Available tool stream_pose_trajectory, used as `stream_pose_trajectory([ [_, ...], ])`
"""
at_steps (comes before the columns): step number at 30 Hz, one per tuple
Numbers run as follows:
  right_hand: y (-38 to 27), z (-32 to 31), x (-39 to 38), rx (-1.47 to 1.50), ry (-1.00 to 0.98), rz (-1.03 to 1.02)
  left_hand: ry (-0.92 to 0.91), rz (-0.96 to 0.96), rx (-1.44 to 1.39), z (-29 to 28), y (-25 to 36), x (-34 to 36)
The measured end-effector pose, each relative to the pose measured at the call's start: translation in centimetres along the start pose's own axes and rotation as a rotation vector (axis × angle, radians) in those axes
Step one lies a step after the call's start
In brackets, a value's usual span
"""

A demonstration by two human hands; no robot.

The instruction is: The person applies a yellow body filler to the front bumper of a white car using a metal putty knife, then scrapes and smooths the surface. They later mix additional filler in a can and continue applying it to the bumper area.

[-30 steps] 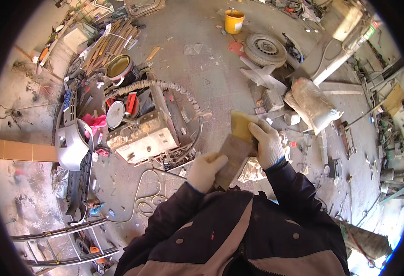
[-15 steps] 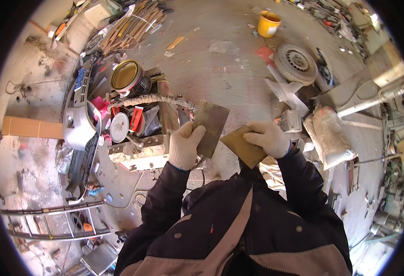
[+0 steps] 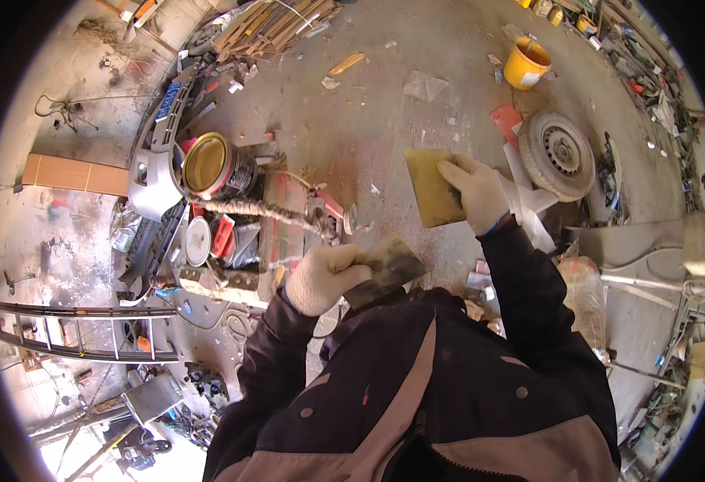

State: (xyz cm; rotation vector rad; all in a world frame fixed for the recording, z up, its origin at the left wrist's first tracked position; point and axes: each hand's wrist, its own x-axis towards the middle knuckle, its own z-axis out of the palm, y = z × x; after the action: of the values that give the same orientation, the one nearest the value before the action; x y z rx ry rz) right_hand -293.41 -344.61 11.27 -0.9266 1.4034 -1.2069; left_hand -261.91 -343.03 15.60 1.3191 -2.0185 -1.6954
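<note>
My left hand (image 3: pixel 320 281), in a white knit glove, is closed on one end of a flat grey rectangular plate (image 3: pixel 393 265) with dark smears, held low in front of my jacket. My gloved right hand (image 3: pixel 479 195) is higher and further out, its thumb and fingers pinching the edge of a flat yellow rectangular plate (image 3: pixel 433 189) whose lower part is stained dark. The two plates are apart. To the left of my left hand stands an open tin (image 3: pixel 208 165) with a tan inside, near a round white lid (image 3: pixel 197 241) and a red object (image 3: pixel 222 235).
A wrapped bar (image 3: pixel 260 210) crosses the cluttered stand at left, beside a silver car bumper (image 3: pixel 152 185). A wheel (image 3: pixel 560 153) lies at right, with a yellow bucket (image 3: pixel 527 64) beyond. A ladder (image 3: pixel 87 309) lies lower left; wood strips (image 3: pixel 268 28) are piled far left.
My hands have drawn apart: the right has risen away with the yellow plate, the left has dropped nearer my body, its grey plate tilting flatter. The view has shifted too.
</note>
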Motion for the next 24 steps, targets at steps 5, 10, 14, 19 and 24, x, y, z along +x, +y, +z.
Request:
stream_pose_trajectory([
  [5, -1.4, 0.3, 2.8, -0.275, -0.159, -0.100, 0.346, -0.053, -0.266, 2.0, -1.6, 5.7],
  [10, -3.2, 1.7, 7.1, -0.476, -0.363, -0.397, 0.373, -0.072, -0.338, -0.2, -2.1, 10.8],
  [14, -5.2, 2.9, 11.1, -0.618, -0.527, -0.545, 0.451, -0.001, -0.120, -4.8, -1.5, 13.6],
  [19, -7.4, 3.2, 17.4, -0.851, -0.768, -0.764, 0.688, 0.071, -0.454, -9.0, -1.2, 16.1],
  [24, -6.6, 7.0, 21.5, -0.760, -0.501, -0.945, 0.888, 0.048, -0.731, -12.3, -1.7, 16.9],
])
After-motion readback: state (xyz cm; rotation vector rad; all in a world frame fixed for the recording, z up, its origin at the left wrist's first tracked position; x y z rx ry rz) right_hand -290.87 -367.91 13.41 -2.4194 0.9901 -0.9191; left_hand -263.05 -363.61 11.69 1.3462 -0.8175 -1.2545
